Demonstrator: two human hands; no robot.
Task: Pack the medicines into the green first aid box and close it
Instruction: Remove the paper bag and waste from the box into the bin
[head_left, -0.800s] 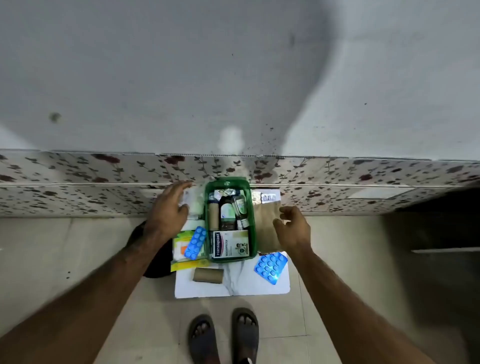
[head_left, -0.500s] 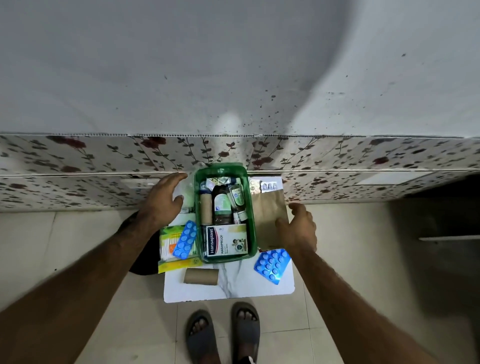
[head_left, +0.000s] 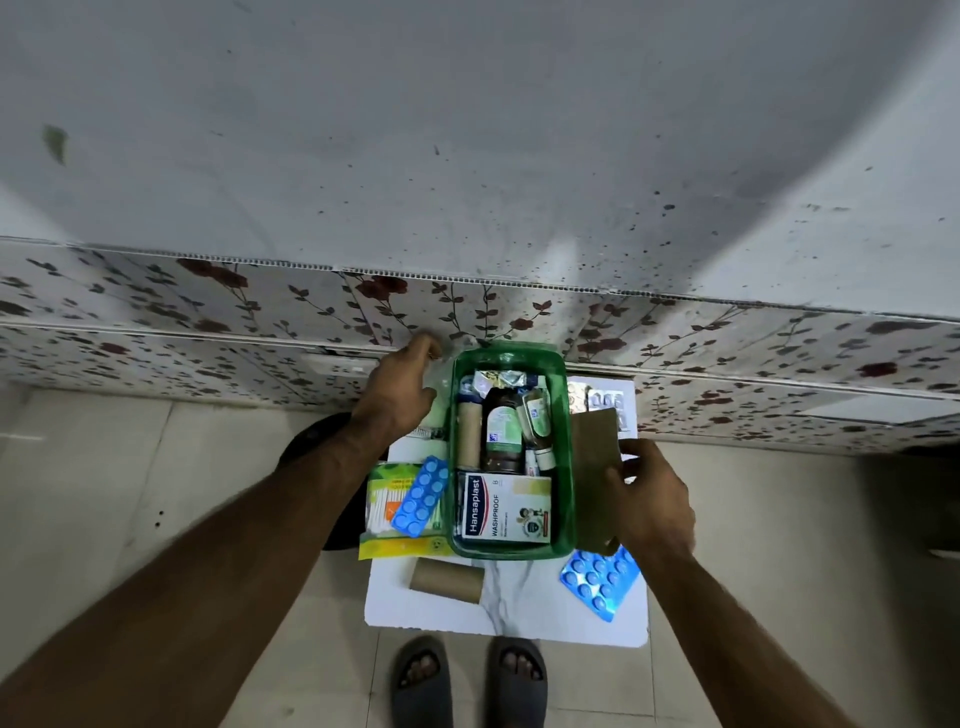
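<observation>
Inside green box (head_left: 567, 452), carton (head_left: 505, 508) reads "Hansaplast WASHPROOF"; right fingers (head_left: 615, 480) pinch brown envelope (head_left: 595, 467); left fingers (head_left: 423, 349) unclear.

Both forearms are bare from the bottom corners of the frame up to the wrists — no sleeve, watch or band shows on either; the left hand (head_left: 397, 395) and right hand (head_left: 652, 501) wear no gloves or rings. At six o'clock, two feet sit in dark slide sandals (head_left: 470, 680) — one broad strap each, toes uncovered.

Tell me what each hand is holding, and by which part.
Right hand grips the brown paper envelope by its right edge. Left hand rests beside the green box; its grasp is unclear.
</observation>
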